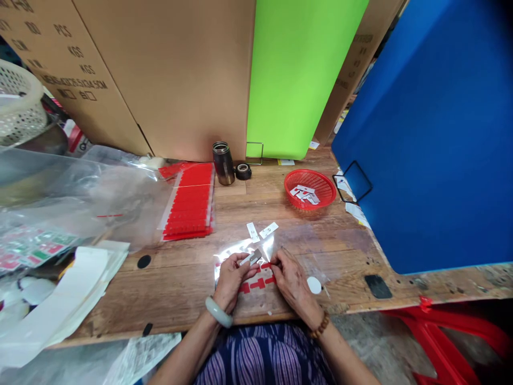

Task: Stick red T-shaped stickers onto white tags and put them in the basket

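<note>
My left hand (231, 283) holds a small white card with a grey part (251, 258) between thumb and fingers. Close beside it, my right hand (294, 282) has its thumb and forefinger pinched together over a clear sheet of red T-shaped stickers (256, 284). What those fingertips grip is too small to tell, though red pieces lie right by them. Just beyond the hands lie two white cards, a left card (253, 232) and a right card (268, 230). A white round disc (314, 285) rests beside my right hand.
A red basket (330, 188) holds several similar cards. Stacked red sheets (188, 200), an open dark flask (223, 163) and its lid (243, 171) stand at the back. Cardboard boxes (180, 75), a green panel (296, 75) and a blue panel (441, 149) wall the table. Plastic bags (80, 198) crowd the left.
</note>
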The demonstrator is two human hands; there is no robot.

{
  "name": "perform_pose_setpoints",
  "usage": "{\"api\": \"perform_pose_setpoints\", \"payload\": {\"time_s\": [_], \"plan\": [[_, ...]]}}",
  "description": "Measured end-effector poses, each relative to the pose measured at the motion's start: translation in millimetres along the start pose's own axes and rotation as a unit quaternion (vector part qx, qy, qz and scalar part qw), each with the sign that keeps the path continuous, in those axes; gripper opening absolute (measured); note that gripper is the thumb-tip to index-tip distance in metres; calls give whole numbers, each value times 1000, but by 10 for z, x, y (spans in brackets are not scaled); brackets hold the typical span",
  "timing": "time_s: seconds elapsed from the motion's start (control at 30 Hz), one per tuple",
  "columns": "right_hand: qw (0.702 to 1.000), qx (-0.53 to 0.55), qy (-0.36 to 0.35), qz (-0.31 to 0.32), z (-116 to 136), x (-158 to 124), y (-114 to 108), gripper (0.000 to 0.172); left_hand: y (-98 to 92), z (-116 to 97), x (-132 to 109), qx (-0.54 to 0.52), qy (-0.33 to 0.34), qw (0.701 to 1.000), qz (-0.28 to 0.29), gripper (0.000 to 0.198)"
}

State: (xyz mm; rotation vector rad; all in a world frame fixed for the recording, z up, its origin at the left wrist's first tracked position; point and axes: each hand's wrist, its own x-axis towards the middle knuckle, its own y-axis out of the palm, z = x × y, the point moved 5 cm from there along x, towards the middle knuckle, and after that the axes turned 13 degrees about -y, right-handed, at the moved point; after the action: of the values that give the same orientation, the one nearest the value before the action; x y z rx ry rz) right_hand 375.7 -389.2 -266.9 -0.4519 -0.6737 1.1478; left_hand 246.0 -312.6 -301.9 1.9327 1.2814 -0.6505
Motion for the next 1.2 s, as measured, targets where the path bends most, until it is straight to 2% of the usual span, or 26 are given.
{"api": "perform_pose_setpoints", "payload": {"time_s": [0.17,0.3,0.47,0.8,0.97,1.1,1.2], "plan": [[999,30,30,-25,-91,-27,21,27,-9,16,8,-3,2,1000,3,13],[999,14,17,-30,-107,-40,38,12,-6,9,2,-6,1,1000,1,14],[998,44,13,-47,-75,-51,27,13,10,-14,-15,-9,1,1000,-4,14],[993,107,-46,11,5,-122,-31,9,22,-29,-17,-13,3,1000,-2,14],[984,175,-2,14,-44,-147,-26,7,3,-16,11,-14,-13,1000,5,20],[975,213,58,-20,-93,-157,-38,10,-25,-12,38,-13,-20,1000,5,20],[975,206,63,-53,-55,-131,-100,11,-9,-20,-16,-17,-30,999,25,21]]}}
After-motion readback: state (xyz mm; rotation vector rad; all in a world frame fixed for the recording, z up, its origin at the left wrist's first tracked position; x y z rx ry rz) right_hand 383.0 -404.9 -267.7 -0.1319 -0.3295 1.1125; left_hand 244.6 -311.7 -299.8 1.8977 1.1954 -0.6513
